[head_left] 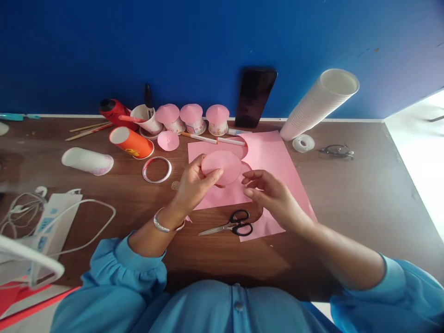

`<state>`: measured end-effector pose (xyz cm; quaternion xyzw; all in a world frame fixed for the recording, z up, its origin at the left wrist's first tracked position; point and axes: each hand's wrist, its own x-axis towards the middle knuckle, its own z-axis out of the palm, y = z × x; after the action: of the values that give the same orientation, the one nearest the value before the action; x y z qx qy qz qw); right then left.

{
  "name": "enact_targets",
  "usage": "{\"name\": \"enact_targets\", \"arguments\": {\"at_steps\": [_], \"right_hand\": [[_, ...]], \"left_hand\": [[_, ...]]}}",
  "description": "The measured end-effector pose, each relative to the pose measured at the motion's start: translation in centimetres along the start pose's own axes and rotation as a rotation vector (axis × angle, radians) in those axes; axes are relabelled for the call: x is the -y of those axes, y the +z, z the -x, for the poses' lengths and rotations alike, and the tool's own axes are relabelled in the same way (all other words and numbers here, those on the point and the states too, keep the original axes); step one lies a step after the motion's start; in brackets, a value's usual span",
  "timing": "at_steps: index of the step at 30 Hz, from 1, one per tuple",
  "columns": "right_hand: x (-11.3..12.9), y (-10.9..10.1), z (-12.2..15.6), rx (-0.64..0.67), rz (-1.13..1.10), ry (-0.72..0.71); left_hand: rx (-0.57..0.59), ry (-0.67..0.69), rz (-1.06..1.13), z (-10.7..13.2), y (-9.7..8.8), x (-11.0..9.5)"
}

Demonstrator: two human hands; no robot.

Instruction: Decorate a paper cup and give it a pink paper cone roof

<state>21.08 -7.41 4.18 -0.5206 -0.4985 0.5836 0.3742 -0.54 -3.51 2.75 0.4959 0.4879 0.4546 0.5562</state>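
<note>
My left hand (196, 182) grips a round pink paper disc (224, 166), its thumb lying across the top face and the fingers underneath. Just right of the disc is my right hand (272, 196), fingers curved and apart, with nothing visible between them. Below both hands lies a large pink paper sheet (284, 166) with a curved cut-out edge. A pair of scissors (229, 225) with black handles rests on the table nearer to me, blades pointing left. Behind the hands stand several small paper cups (218, 127) topped with pink paper cones.
A tilted stack of white cups (319, 104) and a phone (255, 97) lean at the blue wall. A tape roll (303, 143) and glasses (336, 151) lie right. Leftward are an orange cup (132, 142), a white cup (88, 161), a ring (157, 169) and a power strip (55, 226) with cables.
</note>
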Motion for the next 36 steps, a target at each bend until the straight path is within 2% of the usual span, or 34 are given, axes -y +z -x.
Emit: {"name": "enact_targets", "arguments": {"at_steps": [4, 8, 11, 14, 16, 18, 21, 23, 24, 27, 29, 31, 33, 36], "right_hand": [[0.1, 1.1, -1.7, -0.018, -0.139, 0.007], [-0.6, 1.3, -2.4, 0.043, -0.182, 0.022], [-1.2, 1.1, -2.8, 0.037, -0.216, 0.027], [-1.6, 0.8, -3.2, -0.028, -0.254, 0.022], [-1.8, 0.8, -3.1, -0.006, -0.315, 0.053], [-1.9, 0.9, -2.8, 0.068, -0.407, 0.09], [-2.2, 1.1, -2.4, 0.12, -0.469, 0.085], [-2.5, 1.1, -2.3, 0.099, -0.451, 0.057], [-2.5, 1.0, -2.3, 0.088, -0.444, 0.045], [-2.4, 0.7, -2.5, 0.087, -0.378, 0.018], [-2.0, 0.7, -2.5, 0.095, -0.267, 0.012], [-1.7, 0.8, -2.4, 0.099, -0.156, 0.02], [-1.7, 1.1, -2.3, 0.084, -0.125, 0.032], [-2.0, 1.5, -2.4, 0.073, -0.22, 0.052]], "left_hand": [[0.029, 0.08, -0.138, 0.4, 0.6, -0.3], [0.04, 0.199, -0.271, 0.3, 0.5, -0.5], [0.045, 0.465, -0.378, 0.1, -0.1, -0.4], [0.04, 0.869, -0.616, 0.2, -0.9, -0.1], [0.005, 1.112, -0.789, 0.4, -1.2, 0.2], [-0.031, 1.263, -0.904, 0.6, -1.3, 0.6], [-0.067, 1.339, -1.024, 0.8, -1.3, 1.4], [-0.087, 1.258, -1.031, 0.7, -1.2, 1.8], [-0.106, 1.157, -0.979, 0.5, -1.2, 1.9], [-0.102, 0.678, -0.555, 0.0, -1.1, 1.7], [0.027, 0.343, -0.222, -0.2, -1.1, 1.0], [0.187, 0.094, -0.097, -0.2, -0.9, 0.1], [0.258, -0.057, -0.142, -0.1, -0.8, -0.5], [0.243, -0.189, -0.067, 0.0, -0.6, -0.7]]}}
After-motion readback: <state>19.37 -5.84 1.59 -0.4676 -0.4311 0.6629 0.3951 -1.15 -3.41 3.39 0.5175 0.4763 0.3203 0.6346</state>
